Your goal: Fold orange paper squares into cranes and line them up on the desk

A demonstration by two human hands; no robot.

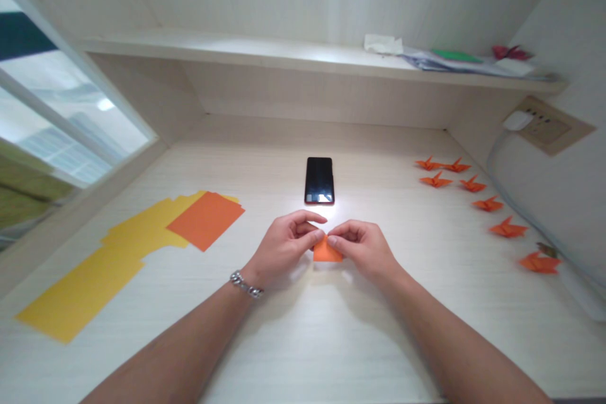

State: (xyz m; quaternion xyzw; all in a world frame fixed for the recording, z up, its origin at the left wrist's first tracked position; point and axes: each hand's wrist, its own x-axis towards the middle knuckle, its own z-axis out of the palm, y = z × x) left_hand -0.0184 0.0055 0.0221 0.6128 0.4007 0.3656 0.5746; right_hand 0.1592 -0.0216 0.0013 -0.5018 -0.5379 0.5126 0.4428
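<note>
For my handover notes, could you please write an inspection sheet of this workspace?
Surface: pale tabletop with faint grain.
Job's things: small folded orange paper; orange sheets over yellow sheets, left; seven orange cranes, right.
Clutter: phone beyond the hands; papers on the shelf.
Hands: left hand and right hand, fingers on the small folded orange paper; chain bracelet on left wrist.
Cables: pale cable from a white plug, passing right of the cranes.
Surroundings: wall socket right; glass pane left.
</note>
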